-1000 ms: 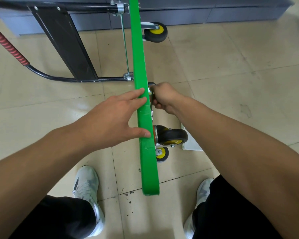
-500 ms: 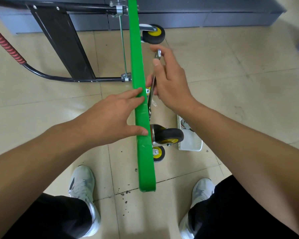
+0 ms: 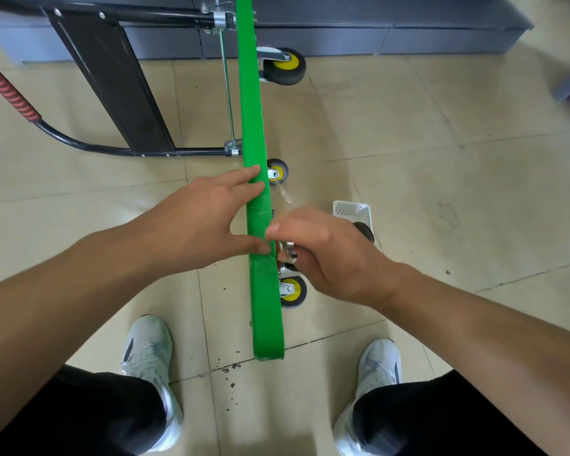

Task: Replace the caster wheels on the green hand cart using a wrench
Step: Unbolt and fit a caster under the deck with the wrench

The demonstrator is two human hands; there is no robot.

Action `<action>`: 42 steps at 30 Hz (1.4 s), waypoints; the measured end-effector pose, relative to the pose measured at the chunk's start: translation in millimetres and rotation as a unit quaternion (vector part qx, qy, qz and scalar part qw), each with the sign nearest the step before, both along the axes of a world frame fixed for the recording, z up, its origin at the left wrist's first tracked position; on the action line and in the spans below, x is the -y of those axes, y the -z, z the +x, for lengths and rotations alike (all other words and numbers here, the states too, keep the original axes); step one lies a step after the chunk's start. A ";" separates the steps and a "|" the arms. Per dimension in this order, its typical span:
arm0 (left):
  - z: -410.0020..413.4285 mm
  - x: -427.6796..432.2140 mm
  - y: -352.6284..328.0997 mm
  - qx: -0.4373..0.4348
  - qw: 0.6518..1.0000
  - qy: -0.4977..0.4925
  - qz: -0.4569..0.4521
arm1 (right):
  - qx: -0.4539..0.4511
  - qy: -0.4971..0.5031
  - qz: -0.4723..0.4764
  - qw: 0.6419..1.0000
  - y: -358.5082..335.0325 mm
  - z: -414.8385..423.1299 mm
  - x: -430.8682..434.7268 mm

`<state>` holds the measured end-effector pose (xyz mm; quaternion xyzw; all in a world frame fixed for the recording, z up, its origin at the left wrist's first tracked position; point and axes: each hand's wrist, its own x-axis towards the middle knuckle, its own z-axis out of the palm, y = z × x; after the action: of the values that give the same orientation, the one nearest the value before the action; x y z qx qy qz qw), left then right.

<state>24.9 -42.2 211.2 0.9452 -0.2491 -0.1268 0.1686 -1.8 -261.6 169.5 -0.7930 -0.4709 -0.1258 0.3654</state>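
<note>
Edgewise, bright green hand cart (image 3: 260, 126), black caster wheels (image 3: 285, 65) with yellow hubs.

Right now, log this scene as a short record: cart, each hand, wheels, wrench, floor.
Cart: green flat hand cart deck stood on its edge
Left hand: straight fingers pressing the deck's top edge
Right hand: curled round the black caster wheel with silver bracket, beside the deck
Other wheels: three yellow-hubbed casters along the deck
Wrench: not visible
Floor: white plastic basket behind right hand
</note>
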 end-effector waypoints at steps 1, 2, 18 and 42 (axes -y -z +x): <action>0.2 0.4 -0.3 -0.002 1.000 -0.002 0.003 | -0.009 0.009 0.004 1.000 -1.1 -0.9 3.0; 0.5 1.2 -1.2 -0.002 1.000 -0.003 0.007 | -0.035 0.028 0.014 0.999 -4.0 -1.0 5.6; -0.6 3.8 -4.2 -0.015 1.000 -0.006 0.023 | -0.516 0.397 0.318 0.689 9.9 113.6 4.2; 0.0 0.0 2.0 -0.009 1.000 0.004 0.012 | -0.770 0.307 0.190 0.526 80.0 143.9 -40.1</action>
<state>24.9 -42.2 209.2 0.9451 -0.2494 -0.1391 0.1590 142.1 -221.5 89.5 -0.5896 0.3008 0.3428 0.6666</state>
